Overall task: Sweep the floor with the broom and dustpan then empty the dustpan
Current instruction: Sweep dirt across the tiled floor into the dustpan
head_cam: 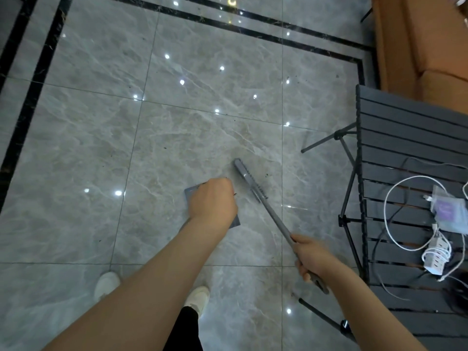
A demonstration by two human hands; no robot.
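A grey broom (263, 198) reaches down to the marble floor, its narrow head resting on the tiles right of centre. My right hand (312, 257) is closed around the upper part of its handle. My left hand (212, 200) grips a grey-blue dustpan (191, 192), which sits low on the floor just left of the broom head; the hand hides most of the pan. Small dark specks of dirt (267, 175) lie on the tile beside the broom head, and more are scattered farther off.
A dark slatted folding table (400, 138) on thin metal legs stands at the right, carrying white cables and a power strip (436, 257). An orange sofa (425, 39) fills the top right corner. My white shoes (107, 283) show at the bottom. Black border stripes cross the floor.
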